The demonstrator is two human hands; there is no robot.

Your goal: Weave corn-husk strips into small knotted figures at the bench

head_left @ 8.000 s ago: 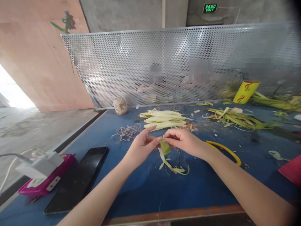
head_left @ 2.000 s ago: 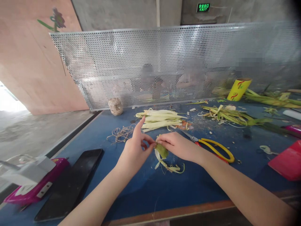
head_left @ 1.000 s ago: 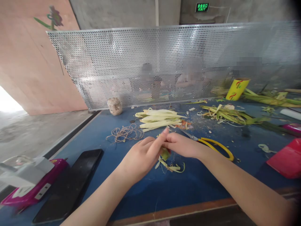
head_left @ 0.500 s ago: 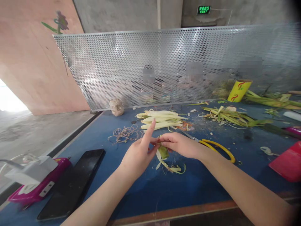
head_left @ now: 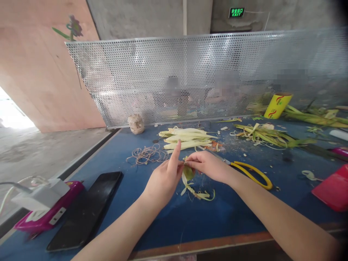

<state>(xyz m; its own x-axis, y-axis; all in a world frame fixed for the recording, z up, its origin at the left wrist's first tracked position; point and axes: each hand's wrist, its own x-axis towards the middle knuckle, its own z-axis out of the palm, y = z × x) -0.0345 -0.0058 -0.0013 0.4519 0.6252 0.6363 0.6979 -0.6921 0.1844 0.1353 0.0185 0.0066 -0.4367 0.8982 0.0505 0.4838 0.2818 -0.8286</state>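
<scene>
Both of my hands meet over the blue table point(head_left: 168, 217) around a small folded green leaf piece point(head_left: 188, 173) with pale woven strips point(head_left: 199, 194) trailing below it. My left hand point(head_left: 165, 177) pinches the piece from the left with its index finger sticking straight up. Its top edge is pinched from the right by my right hand point(head_left: 208, 166), fingers pressed together. Behind the hands lies a bundle of pale leaf strips point(head_left: 187, 137).
Yellow-handled scissors point(head_left: 250, 173) lie just right of my right hand. A tangle of twine point(head_left: 146, 154), a black phone point(head_left: 84, 210) and a pink power bank with a white charger point(head_left: 43, 206) are on the left. Green leaf scraps point(head_left: 272, 136), a yellow cup point(head_left: 277, 106) and a perforated metal screen point(head_left: 190, 76) stand behind.
My left index finger, laid across the piece a second ago, has lifted and now points up. Both hands stay pinched on the green leaf piece in the same spot.
</scene>
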